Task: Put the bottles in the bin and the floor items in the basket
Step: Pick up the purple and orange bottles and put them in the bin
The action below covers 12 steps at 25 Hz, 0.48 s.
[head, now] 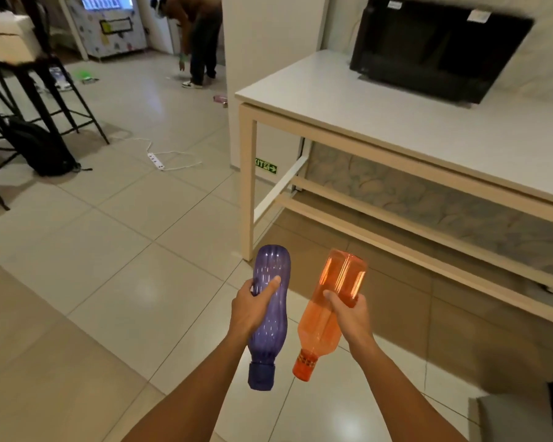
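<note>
My left hand (251, 309) grips a purple plastic bottle (270, 327) around its middle, with the cap pointing down toward me. My right hand (348, 317) grips an orange plastic bottle (324, 323) the same way, its orange cap low and its base tilted up. Both bottles hang above the tiled floor, side by side and apart. On the floor farther off lie a white power strip (156, 161) with its cord, a green item (85, 74) and a pink item (220, 99). No bin or basket is in view.
A white table (396, 122) with a dark monitor (438, 49) stands on the right. Black stools (42, 90) and a black backpack (42, 148) are at the left. A person (198, 39) bends over at the back near a vending machine (109, 23).
</note>
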Motion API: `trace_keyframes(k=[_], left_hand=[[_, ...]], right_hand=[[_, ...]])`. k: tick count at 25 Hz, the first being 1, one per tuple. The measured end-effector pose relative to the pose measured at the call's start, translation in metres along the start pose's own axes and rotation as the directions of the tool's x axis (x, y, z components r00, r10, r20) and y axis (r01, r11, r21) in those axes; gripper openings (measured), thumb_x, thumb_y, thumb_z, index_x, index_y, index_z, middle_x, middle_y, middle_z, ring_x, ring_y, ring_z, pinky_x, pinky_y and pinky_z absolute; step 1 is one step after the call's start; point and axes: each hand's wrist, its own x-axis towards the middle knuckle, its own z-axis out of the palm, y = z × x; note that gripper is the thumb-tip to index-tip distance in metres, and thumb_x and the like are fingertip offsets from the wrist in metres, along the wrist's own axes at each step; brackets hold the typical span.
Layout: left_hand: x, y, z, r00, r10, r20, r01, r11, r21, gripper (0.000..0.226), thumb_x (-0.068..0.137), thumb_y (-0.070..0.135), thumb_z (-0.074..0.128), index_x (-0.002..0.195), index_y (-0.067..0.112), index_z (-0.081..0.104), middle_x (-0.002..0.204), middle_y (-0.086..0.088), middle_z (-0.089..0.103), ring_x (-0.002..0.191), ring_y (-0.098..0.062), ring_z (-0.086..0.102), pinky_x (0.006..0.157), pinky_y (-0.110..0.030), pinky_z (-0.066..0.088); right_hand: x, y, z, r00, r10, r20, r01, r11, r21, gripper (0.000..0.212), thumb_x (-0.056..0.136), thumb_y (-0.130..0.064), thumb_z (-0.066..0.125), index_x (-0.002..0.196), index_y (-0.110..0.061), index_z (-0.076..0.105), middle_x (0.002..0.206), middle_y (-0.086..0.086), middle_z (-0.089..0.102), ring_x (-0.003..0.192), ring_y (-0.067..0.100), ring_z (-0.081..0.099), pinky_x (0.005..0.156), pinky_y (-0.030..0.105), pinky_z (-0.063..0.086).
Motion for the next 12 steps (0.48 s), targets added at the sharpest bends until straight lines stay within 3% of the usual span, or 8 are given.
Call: trace_keyframes(k=[3, 8, 12], left_hand=[[-0.020, 0.009, 0.011, 0.998, 0.012, 0.069, -0.009, 0.999, -0.045, 0.043, 0.085, 0.062, 0.064, 0.113, 0.031, 0.057, 0.101, 0.002, 0.071, 0.090, -0.016, 0.070, 0.082, -0.035, 0.060], [-0.069, 0.018, 0.042, 0.984, 0.086, 0.155, -0.080, 0.996, -0.049, 0.045, 0.089, 0.058, 0.062, 0.121, 0.027, 0.057, 0.103, 0.001, 0.069, 0.090, -0.015, 0.069, 0.067, -0.025, 0.056], [-0.124, 0.010, 0.071, 0.977, 0.118, 0.177, -0.112, 0.993, -0.046, 0.051, 0.091, 0.059, 0.059, 0.127, 0.023, 0.056, 0.100, -0.004, 0.069, 0.086, -0.018, 0.069, 0.063, -0.026, 0.056]], right_hand=[[-0.018, 0.003, -0.017, 0.999, -0.030, -0.038, 0.032, 0.998, 0.058, 0.067, 0.079, -0.050, 0.080, 0.133, -0.031, 0.045, 0.118, -0.006, 0.064, 0.104, 0.019, 0.066, 0.091, 0.048, 0.057], [-0.065, 0.020, -0.064, 0.994, -0.062, -0.094, 0.074, 0.988, 0.136, 0.065, 0.082, -0.048, 0.079, 0.134, -0.030, 0.045, 0.119, -0.005, 0.063, 0.105, 0.019, 0.064, 0.092, 0.048, 0.056], [-0.114, 0.045, -0.114, 0.989, -0.100, -0.108, 0.116, 0.981, 0.152, 0.063, 0.082, -0.048, 0.079, 0.132, -0.031, 0.045, 0.118, -0.005, 0.063, 0.104, 0.017, 0.065, 0.091, 0.045, 0.056]])
